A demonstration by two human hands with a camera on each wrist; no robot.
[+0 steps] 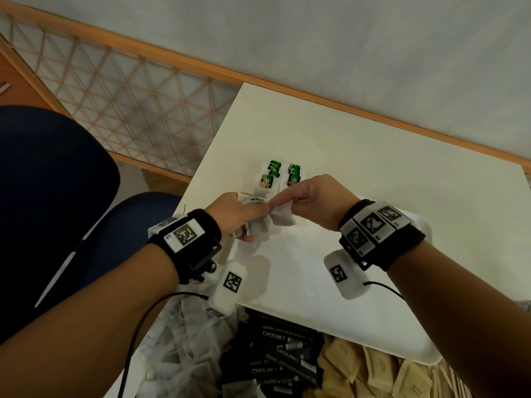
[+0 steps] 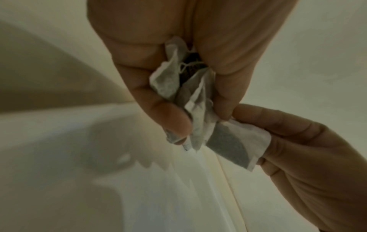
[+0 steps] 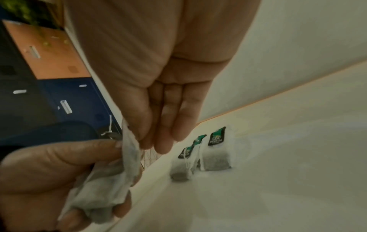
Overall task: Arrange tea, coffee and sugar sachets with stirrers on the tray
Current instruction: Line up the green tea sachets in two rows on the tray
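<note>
Over the white tray (image 1: 359, 156), my left hand (image 1: 250, 222) grips a bunch of crumpled tea bags (image 1: 258, 226). My right hand (image 1: 277, 203) pinches one tea bag (image 1: 284, 218) at the edge of that bunch, thumb and forefinger on its paper. In the left wrist view the bunch (image 2: 174, 81) sits in the left hand (image 2: 198, 119), while the right hand (image 2: 258, 133) holds the single bag (image 2: 236, 146). Several tea bags with green tags (image 1: 280, 175) lie in two short rows on the tray's far left part, just beyond both hands; the right wrist view shows them too (image 3: 214, 157).
At the near edge of the tray lie a heap of loose tea bags (image 1: 184, 349), black Chocmet sachets (image 1: 283, 357) and brown sachets (image 1: 373, 372). A blue chair (image 1: 57, 196) stands to the left. A wooden lattice screen (image 1: 129, 96) runs behind it.
</note>
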